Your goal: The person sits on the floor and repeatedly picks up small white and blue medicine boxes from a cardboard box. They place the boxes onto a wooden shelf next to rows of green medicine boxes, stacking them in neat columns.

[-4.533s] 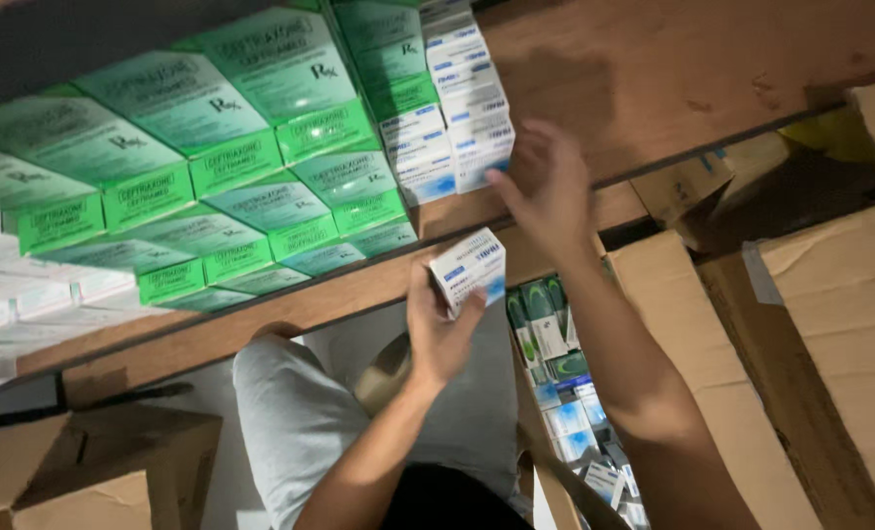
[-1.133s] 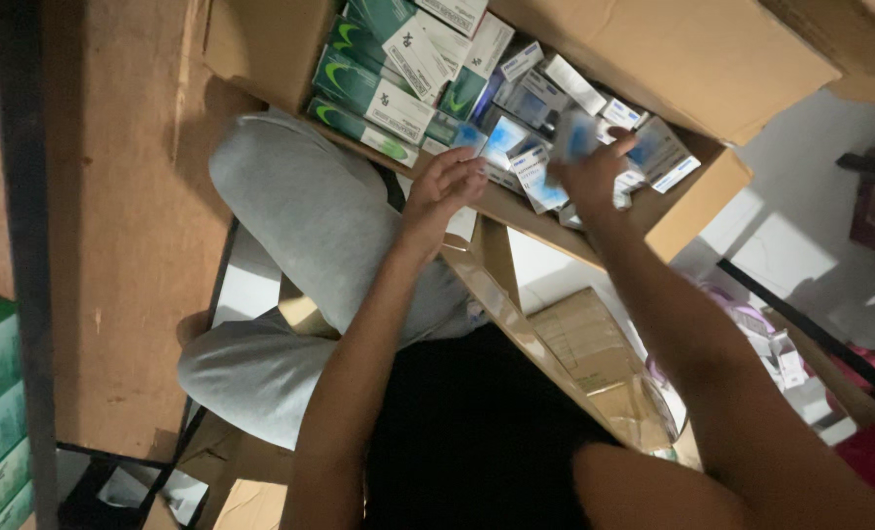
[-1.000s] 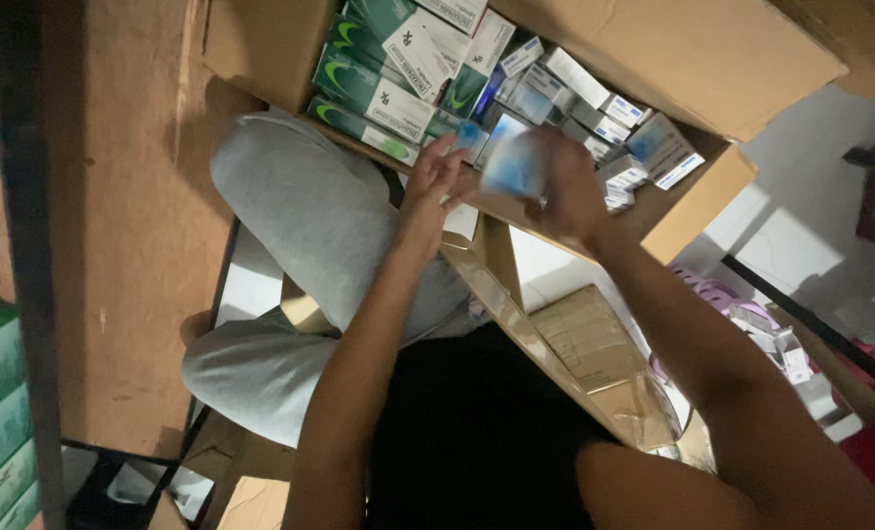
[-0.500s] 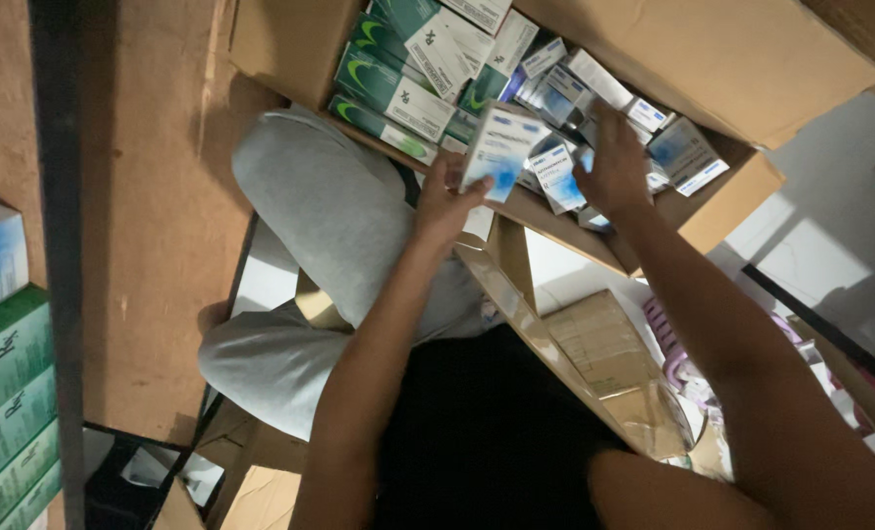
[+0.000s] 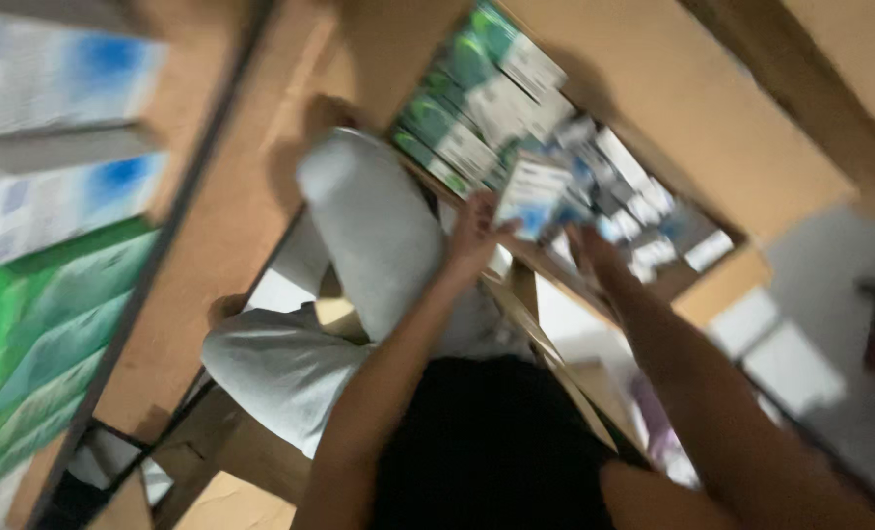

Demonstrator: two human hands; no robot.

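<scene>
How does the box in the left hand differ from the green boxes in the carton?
The held box is white and blue; the green boxes are green and white. The held box is lifted above the carton by the left hand; the green boxes lie packed side by side inside. Both are small cartons.

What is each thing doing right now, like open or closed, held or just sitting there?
Left hand: gripping the white and blue box, lifted above the carton.
Right hand: blurred, fingers spread by the carton, grip unclear.
Cardboard carton: open, crowded with small boxes.
Green boxes: stacked on the shelf.
</scene>
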